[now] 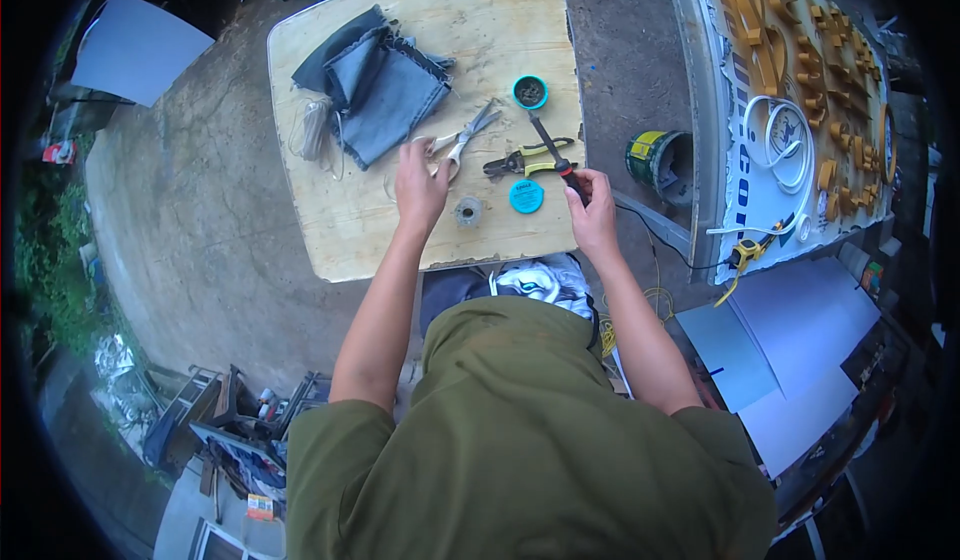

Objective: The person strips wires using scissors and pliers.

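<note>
My right hand [594, 212] is closed around the handle of a soldering iron [549, 144] with a cable. Its tip points at an open teal tin [530, 92] with dark contents. My left hand [420, 186] is at the handles of white-handled scissors [466, 140], thumb and fingers apart. Yellow-and-black wire strippers [528, 160] lie under the iron. A teal lid [526, 196] and a small clear spool [468, 211] sit nearer to me. Folded denim [395, 105] lies beyond my left hand, beside a whitish thread bundle [315, 128].
The worn wooden table [480, 20] has chipped edges. To its right are a bucket [658, 160] and a board with yellow letter-like pieces [770, 55], white tubing [780, 140] and a tape measure [747, 251]. A black cord [665, 250] runs off the table's right side.
</note>
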`<state>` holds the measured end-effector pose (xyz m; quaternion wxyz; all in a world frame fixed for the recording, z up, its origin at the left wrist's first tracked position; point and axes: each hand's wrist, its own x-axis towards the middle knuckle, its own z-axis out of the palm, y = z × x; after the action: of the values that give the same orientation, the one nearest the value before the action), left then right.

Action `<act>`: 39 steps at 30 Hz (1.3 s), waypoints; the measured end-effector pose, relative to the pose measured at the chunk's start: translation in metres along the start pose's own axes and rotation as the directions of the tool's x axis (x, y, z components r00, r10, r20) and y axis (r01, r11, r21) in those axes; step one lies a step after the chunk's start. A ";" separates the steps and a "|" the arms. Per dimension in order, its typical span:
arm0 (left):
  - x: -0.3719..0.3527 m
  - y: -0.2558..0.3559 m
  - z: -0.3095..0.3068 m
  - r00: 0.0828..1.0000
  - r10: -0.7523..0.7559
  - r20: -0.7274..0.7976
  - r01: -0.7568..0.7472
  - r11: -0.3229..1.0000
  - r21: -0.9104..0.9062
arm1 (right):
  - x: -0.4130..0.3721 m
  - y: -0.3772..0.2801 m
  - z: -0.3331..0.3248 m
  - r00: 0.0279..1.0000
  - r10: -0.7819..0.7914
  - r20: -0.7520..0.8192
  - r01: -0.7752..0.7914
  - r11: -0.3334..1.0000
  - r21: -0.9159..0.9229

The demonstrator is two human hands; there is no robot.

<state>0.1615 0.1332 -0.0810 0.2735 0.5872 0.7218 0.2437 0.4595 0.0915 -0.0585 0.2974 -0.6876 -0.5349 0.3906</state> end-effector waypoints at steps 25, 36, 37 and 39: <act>-0.070 -0.019 -0.025 0.995 -0.049 0.092 0.046 0.998 0.031 | 0.019 -0.009 0.090 1.000 -0.009 0.029 0.010 0.999 -0.035; -0.017 0.070 0.079 0.892 0.353 0.282 -0.402 0.905 0.140 | 0.003 0.020 0.017 0.985 0.043 -0.166 -0.045 0.999 -0.003; -0.011 0.077 0.085 0.888 0.394 0.238 -0.430 0.895 0.120 | -0.001 0.014 0.012 0.978 0.084 -0.192 -0.074 0.995 0.060; -0.002 0.064 0.114 0.870 0.465 0.162 -0.482 0.871 0.092 | -0.008 0.031 0.009 0.970 0.101 -0.220 -0.064 0.984 0.168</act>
<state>0.2854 0.1469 -0.1213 0.2149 0.7779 0.5496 0.2159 0.4664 0.0756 -0.0874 0.3942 -0.7235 -0.4353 0.3628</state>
